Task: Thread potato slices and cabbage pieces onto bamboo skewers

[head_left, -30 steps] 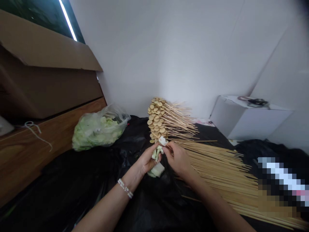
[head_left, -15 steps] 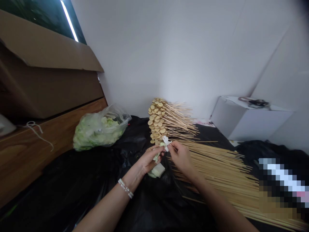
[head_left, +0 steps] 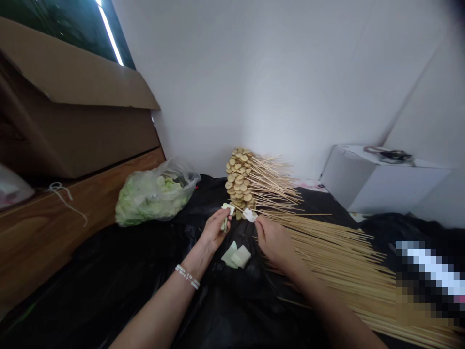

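Note:
My left hand (head_left: 217,227) is closed on pale green cabbage pieces (head_left: 228,208), one of them between the fingertips. Across a small gap, my right hand (head_left: 271,237) pinches a thin wooden skewer (head_left: 238,207) whose tip points left toward my left hand. A white piece of cabbage (head_left: 249,214) is threaded on that skewer close to my right fingers. Two more cut cabbage leaves (head_left: 237,255) lie on the black plastic sheet (head_left: 218,305) below my hands. Just beyond them is a stack of skewered round slices (head_left: 238,179), their sticks pointing right.
Many bare skewers (head_left: 334,261) are spread on the right. A clear bag of cabbage (head_left: 152,196) rests at the left, by a wooden ledge (head_left: 101,194) with a cardboard box (head_left: 105,131). A white box (head_left: 378,179) stands at the back right, against white walls.
My hands have moved apart, the left one leftward. The skewer between them now shows, with the white piece on it. Both loose leaves on the sheet have come into view.

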Motion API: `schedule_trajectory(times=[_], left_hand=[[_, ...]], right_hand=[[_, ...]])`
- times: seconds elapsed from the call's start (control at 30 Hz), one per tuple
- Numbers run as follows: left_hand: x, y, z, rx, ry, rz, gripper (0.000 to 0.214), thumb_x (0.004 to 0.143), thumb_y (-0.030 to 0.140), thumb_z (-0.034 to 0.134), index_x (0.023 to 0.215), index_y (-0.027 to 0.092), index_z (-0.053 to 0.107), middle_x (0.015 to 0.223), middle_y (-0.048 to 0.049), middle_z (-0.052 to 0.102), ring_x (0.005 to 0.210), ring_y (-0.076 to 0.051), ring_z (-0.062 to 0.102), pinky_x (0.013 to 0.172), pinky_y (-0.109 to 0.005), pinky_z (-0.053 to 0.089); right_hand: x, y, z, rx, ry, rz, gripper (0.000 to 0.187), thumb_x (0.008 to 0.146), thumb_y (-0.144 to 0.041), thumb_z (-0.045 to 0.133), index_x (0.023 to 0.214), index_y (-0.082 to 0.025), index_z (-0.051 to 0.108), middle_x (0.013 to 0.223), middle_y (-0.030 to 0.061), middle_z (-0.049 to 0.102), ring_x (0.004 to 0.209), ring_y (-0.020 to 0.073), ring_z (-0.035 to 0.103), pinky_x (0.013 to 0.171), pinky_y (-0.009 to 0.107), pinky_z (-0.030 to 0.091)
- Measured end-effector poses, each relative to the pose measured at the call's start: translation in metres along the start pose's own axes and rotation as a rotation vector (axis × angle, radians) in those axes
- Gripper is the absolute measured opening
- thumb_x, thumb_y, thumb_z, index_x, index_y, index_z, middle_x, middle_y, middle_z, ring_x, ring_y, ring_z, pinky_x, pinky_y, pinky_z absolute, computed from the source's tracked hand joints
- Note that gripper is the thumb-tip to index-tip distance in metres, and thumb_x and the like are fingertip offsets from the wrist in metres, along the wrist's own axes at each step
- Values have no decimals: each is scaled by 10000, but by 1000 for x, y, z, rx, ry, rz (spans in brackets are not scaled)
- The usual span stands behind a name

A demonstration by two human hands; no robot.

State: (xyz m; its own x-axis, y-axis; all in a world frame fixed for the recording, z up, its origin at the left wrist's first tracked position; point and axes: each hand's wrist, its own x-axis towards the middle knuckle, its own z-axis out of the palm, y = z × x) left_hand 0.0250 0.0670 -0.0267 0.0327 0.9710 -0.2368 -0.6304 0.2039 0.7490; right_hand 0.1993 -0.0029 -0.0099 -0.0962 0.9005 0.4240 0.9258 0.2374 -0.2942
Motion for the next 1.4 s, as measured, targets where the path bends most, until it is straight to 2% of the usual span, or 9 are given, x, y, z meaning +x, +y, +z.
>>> schedule_trajectory(times=[0.23,0.63,1.0,1.4], left_hand=[[-2,3,1,12,13,62,126,652,85,775,739,103,685,623,-6,640,507,-49,568,431,-113,436],[-3,-1,3,125,22,182,346,458,246,894,711,116,696,588,6,637,503,-44,537,462,-132,416],[-3,-9,2,262,81,270,415,464,312,883,778,108,704,612,-7,646,520,-63,541,487,-168,410],[-5,-15,4,274,150,294,427,472,309,876,801,108,692,597,-5,643,509,-75,541,495,-186,410]], right_hand=[[0,-1,1,-63,-76,-3,268,966,-245,376,946,-203,640,964,49,696,838,165,624,668,258,321],[0,-5,-3,-133,-146,38,263,947,-215,388,956,-195,650,956,67,698,837,177,636,642,270,333],[-2,-11,-3,-160,-158,42,246,912,-156,401,901,-186,645,869,65,692,767,184,635,600,281,303],[-4,-14,-1,-156,-211,85,247,910,-130,393,962,-176,629,943,81,688,829,199,646,617,277,332]])
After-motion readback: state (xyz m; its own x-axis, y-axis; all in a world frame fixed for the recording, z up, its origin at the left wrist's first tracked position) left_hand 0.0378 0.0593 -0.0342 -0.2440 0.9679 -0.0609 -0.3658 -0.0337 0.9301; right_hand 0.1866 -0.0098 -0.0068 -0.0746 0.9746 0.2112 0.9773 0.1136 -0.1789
